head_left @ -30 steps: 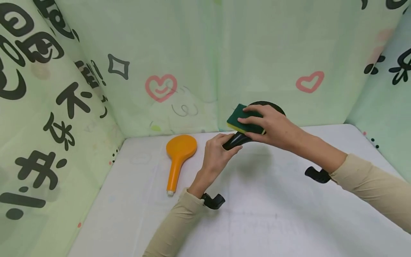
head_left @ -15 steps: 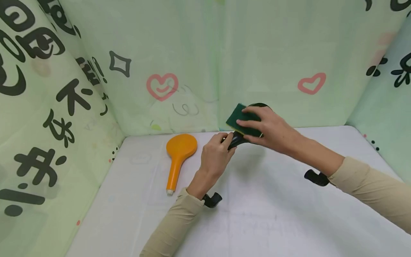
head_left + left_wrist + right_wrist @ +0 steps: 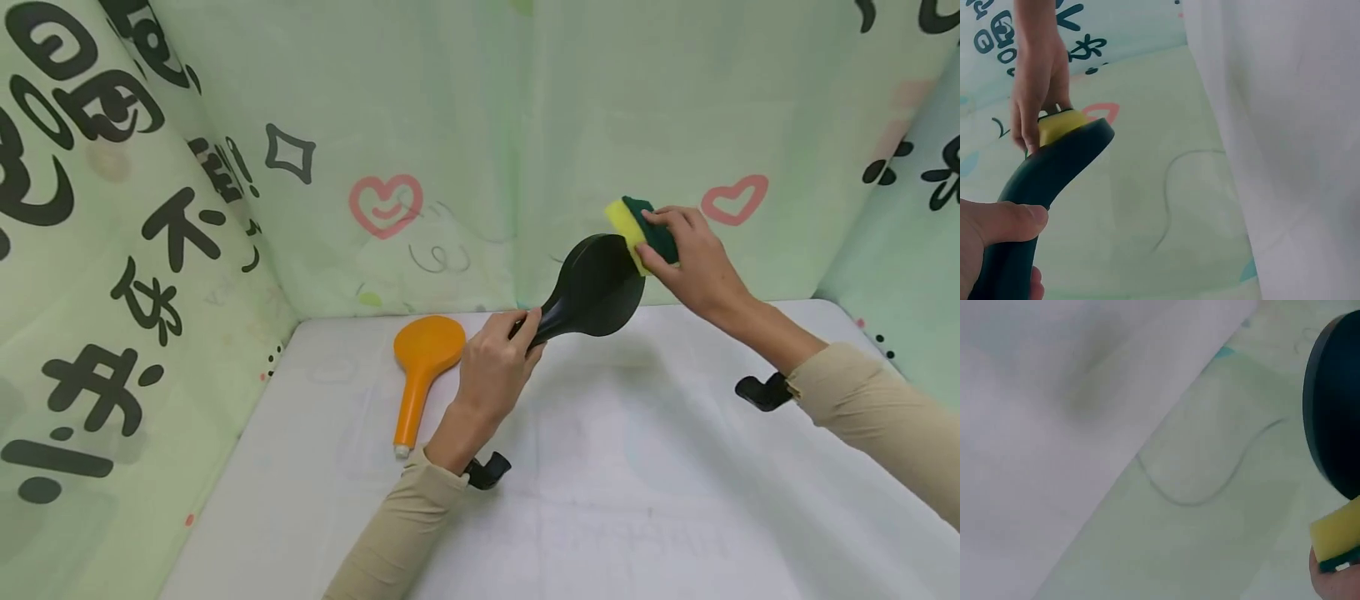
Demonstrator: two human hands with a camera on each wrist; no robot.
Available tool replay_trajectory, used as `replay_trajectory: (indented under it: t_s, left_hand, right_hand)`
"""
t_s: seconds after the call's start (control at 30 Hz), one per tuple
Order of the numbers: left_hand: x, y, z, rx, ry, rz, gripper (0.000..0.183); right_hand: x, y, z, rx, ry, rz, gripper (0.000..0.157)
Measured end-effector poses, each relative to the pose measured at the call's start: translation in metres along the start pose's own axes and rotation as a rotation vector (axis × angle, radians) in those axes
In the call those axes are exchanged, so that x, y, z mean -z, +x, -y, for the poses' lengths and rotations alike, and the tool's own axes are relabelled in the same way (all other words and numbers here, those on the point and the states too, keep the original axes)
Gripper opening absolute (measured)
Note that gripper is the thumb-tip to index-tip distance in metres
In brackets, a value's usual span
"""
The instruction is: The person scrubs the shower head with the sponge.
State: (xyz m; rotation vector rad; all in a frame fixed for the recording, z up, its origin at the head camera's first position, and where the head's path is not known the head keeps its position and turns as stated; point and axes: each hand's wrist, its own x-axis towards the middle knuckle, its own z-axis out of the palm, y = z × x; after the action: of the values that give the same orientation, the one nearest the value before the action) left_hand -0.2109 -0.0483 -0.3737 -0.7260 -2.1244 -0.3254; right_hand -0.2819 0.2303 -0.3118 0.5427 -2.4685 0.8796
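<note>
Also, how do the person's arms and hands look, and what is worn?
The left hand and right hand are bare. The left sleeve and right sleeve are plain beige, ending short of the hands. A small, bent black piece shows at the left cuff, a similar piece at the right.

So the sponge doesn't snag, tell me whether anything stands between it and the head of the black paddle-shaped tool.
Nothing visible does. The right hand holds the sponge right at the rim of the black paddle-shaped tool. The orange tool lies on the table, off to the left, out of the way.
</note>
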Motion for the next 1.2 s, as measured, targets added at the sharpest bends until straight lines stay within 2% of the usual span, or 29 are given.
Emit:
replay_trajectory:
  t_s: [0.1,0.2,0.3,0.4,0.47,0.5,0.57,0.63,0.73,0.83,0.97,1.03,1.1,1.13,1.2]
  left_hand:
    - [0.002,0.002,0.002,-0.044,0.009,-0.034,0.037]
    - [0.002,0.005,0.004,-0.102,0.044,-0.07,0.032]
    - [0.001,0.009,0.005,-0.161,0.086,-0.089,0.027]
    - [-0.001,0.012,0.003,-0.194,0.097,-0.081,0.027]
    - [-0.001,0.012,0.001,-0.19,0.087,-0.069,0.03]
    - [-0.001,0.012,0.001,-0.183,0.083,-0.064,0.031]
    - [0.0,0.011,0.0,-0.168,0.079,-0.062,0.033]
    - [0.0,0.01,0.001,-0.159,0.081,-0.064,0.032]
    - [0.002,0.007,0.004,-0.162,0.081,-0.089,0.03]
    - [0.004,0.006,0.007,-0.169,0.079,-0.131,0.028]
    - [0.007,0.007,0.01,-0.171,0.074,-0.165,0.027]
    - [0.009,0.009,0.01,-0.169,0.068,-0.155,0.028]
    - [0.009,0.01,0.009,-0.165,0.058,-0.132,0.029]
    - [0.01,0.01,0.009,-0.162,0.055,-0.121,0.029]
    - [0.009,0.01,0.008,-0.156,0.06,-0.104,0.03]
  right_hand:
    - [0.0,-0.007,0.002,-0.045,0.062,-0.028,0.05]
    - [0.002,-0.011,0.011,0.009,0.071,-0.082,0.049]
    - [0.005,-0.011,0.024,0.162,0.036,-0.099,0.052]
    - [0.005,-0.009,0.038,0.396,-0.023,-0.075,0.055]
    - [0.003,-0.009,0.045,0.537,-0.054,-0.051,0.056]
    - [0.001,-0.008,0.047,0.584,-0.064,-0.047,0.057]
    - [-0.001,-0.007,0.049,0.62,-0.071,-0.054,0.058]
    - [0.001,-0.004,0.046,0.559,-0.065,-0.063,0.058]
    - [0.01,0.002,0.035,0.328,-0.03,-0.046,0.053]
    - [0.024,0.007,0.022,0.031,0.048,0.06,0.048]
    - [0.034,0.009,0.007,-0.258,0.224,0.237,0.056]
    - [0.034,0.008,0.004,-0.351,0.342,0.284,0.06]
    - [0.033,0.006,0.005,-0.403,0.411,0.28,0.061]
    - [0.031,0.005,0.008,-0.408,0.425,0.259,0.061]
    - [0.03,0.003,0.015,-0.368,0.392,0.205,0.06]
